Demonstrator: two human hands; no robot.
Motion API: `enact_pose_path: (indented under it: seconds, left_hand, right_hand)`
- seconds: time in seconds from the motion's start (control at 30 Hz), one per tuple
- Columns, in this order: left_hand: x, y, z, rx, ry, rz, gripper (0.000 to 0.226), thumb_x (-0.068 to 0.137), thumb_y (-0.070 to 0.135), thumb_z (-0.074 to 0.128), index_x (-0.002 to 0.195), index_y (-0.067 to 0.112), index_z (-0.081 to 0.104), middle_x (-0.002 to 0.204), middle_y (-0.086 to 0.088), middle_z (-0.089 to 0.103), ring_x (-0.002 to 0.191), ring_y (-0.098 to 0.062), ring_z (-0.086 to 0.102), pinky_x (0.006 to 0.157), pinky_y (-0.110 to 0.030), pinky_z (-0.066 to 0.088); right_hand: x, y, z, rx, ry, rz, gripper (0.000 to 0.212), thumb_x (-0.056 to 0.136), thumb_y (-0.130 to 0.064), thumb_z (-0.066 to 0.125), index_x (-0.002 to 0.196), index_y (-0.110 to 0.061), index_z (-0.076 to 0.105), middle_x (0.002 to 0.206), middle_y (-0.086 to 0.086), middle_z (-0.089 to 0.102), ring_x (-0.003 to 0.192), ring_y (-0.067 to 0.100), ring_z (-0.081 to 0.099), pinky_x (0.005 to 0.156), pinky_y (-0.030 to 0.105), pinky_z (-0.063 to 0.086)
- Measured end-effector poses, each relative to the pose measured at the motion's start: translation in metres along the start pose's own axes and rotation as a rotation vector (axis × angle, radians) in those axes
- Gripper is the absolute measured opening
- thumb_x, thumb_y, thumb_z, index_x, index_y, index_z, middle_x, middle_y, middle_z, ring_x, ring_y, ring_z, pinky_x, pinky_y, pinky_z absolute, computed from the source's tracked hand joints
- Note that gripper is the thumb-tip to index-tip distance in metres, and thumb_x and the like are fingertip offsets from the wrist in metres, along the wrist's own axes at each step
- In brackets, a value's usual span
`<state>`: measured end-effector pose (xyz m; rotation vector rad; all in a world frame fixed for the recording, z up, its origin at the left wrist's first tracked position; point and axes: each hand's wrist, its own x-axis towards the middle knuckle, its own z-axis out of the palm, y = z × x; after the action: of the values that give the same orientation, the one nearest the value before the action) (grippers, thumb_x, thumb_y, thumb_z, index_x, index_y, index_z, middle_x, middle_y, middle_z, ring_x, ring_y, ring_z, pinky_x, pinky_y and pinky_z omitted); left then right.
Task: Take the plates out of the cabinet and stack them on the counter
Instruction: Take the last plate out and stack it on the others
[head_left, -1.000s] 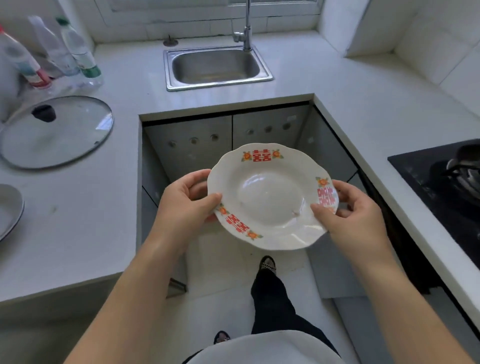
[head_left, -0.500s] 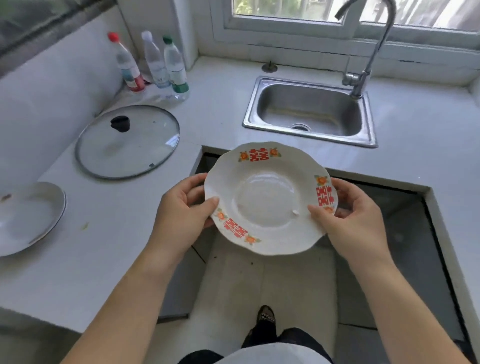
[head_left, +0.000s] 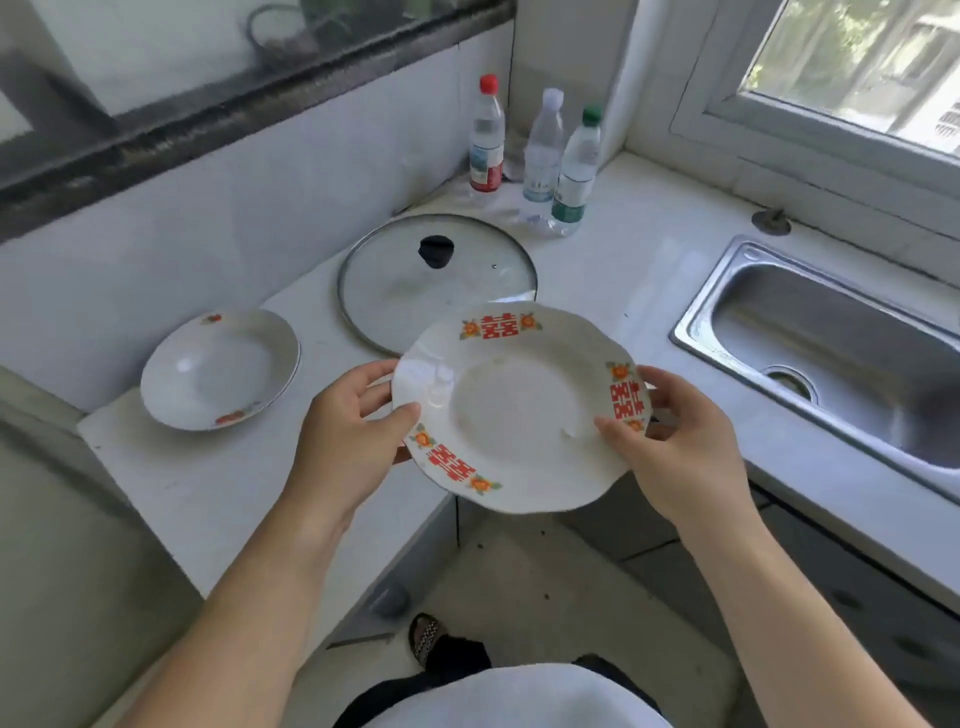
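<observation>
White counter (head_left: 218, 488) wraps the corner beneath a window (head_left: 852, 67), carrying a steel sink (head_left: 831, 332), a glass lid (head_left: 415, 291), three bottles (head_left: 540, 150) and a second plate (head_left: 221, 369) at the left end. Both hands grip the patterned plate (head_left: 519, 410) by opposite rims, left hand (head_left: 348, 441) and right hand (head_left: 680, 447) with thumbs on top and fingers curled underneath, above the counter's edge. Compared with half a second ago, the view has swung left, and the held plate now overlaps the lid's near edge.
</observation>
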<state>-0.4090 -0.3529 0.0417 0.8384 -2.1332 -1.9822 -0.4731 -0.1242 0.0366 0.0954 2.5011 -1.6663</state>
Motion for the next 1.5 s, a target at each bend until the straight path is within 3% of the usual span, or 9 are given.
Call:
enact_pose_path:
  seconds: [0.1,0.2,0.33,0.63,0.73,0.87,1.2,1.37,1.5]
  left_hand:
    - [0.020,0.006,-0.015,-0.031,0.013,0.032,0.037,0.084,0.004,0.058,0.091,0.041,0.056,0.104,0.013,0.070,0.079,-0.004,0.070,0.055,-0.017,0.053]
    - [0.035,0.008,-0.038,-0.079,0.080,0.036,0.034,0.084,0.007,0.060,0.102,0.036,0.057,0.106,0.013,0.068,0.085,-0.005,0.069,0.057,-0.016,0.055]
    - [0.050,0.000,-0.080,-0.143,0.216,-0.007,0.041,0.083,0.007,0.063,0.119,0.026,0.058,0.109,0.011,0.069,0.094,-0.008,0.067,0.066,-0.021,0.054]
    - [0.062,-0.018,-0.135,-0.266,0.620,-0.101,0.045,0.081,0.001,0.062,0.118,0.025,0.059,0.107,0.007,0.069,0.095,-0.012,0.067,0.066,-0.025,0.055]
    - [0.067,-0.016,-0.138,-0.286,0.752,-0.115,0.046,0.081,-0.003,0.060,0.122,0.019,0.058,0.108,0.004,0.069,0.097,-0.013,0.066,0.058,-0.016,0.054]
    - [0.082,-0.019,-0.134,-0.348,0.861,-0.179,0.048,0.082,-0.004,0.059,0.124,0.017,0.056,0.109,0.003,0.068,0.092,-0.012,0.066,0.059,-0.019,0.055]
    - [0.121,-0.037,-0.135,-0.370,0.926,-0.356,0.041,0.083,-0.008,0.055,0.109,0.023,0.055,0.096,0.006,0.066,0.085,-0.010,0.065,0.060,-0.020,0.050]
    - [0.129,-0.059,-0.146,-0.326,0.969,-0.417,0.045,0.081,-0.010,0.056,0.118,0.016,0.058,0.108,-0.003,0.061,0.095,-0.024,0.063,0.060,-0.023,0.049]
    - [0.141,-0.079,-0.157,-0.279,0.940,-0.459,0.045,0.080,-0.011,0.058,0.119,0.012,0.058,0.104,-0.005,0.060,0.094,-0.026,0.062,0.065,-0.029,0.053]
  right_hand:
    - [0.022,-0.025,0.017,-0.058,-0.023,-0.060,0.047,0.078,-0.018,0.073,0.119,-0.030,0.053,0.098,-0.015,0.060,0.082,0.013,0.066,0.061,0.025,0.054]
    - [0.042,-0.045,0.042,-0.102,-0.066,-0.120,0.049,0.078,-0.017,0.072,0.122,-0.027,0.052,0.098,-0.016,0.059,0.078,0.012,0.067,0.052,0.017,0.046]
    - [0.066,-0.061,0.094,-0.171,-0.211,-0.140,0.048,0.077,-0.018,0.073,0.121,-0.026,0.053,0.095,-0.015,0.061,0.079,0.014,0.067,0.058,0.021,0.048]
    - [0.125,-0.089,0.203,-0.254,-0.627,-0.244,0.048,0.077,-0.016,0.073,0.121,-0.021,0.054,0.093,-0.006,0.066,0.079,0.014,0.065,0.058,0.028,0.051]
    - [0.146,-0.099,0.231,-0.285,-0.746,-0.311,0.047,0.076,-0.017,0.073,0.119,-0.023,0.053,0.091,-0.010,0.064,0.077,0.009,0.064,0.048,0.021,0.048]
    - [0.175,-0.109,0.262,-0.304,-0.865,-0.349,0.048,0.078,-0.015,0.071,0.121,-0.024,0.051,0.092,-0.014,0.061,0.075,0.003,0.062,0.053,0.011,0.043]
    - [0.208,-0.100,0.322,-0.394,-1.020,-0.345,0.049,0.081,-0.010,0.065,0.125,-0.018,0.048,0.093,-0.007,0.057,0.066,-0.003,0.055,0.042,0.003,0.038]
    - [0.203,-0.088,0.339,-0.404,-1.036,-0.339,0.048,0.082,-0.013,0.064,0.127,-0.022,0.047,0.091,-0.012,0.056,0.067,-0.004,0.056,0.047,0.009,0.041]
    - [0.199,-0.082,0.350,-0.419,-1.026,-0.352,0.047,0.082,-0.012,0.062,0.127,-0.020,0.049,0.093,-0.012,0.055,0.078,0.009,0.058,0.059,0.016,0.045]
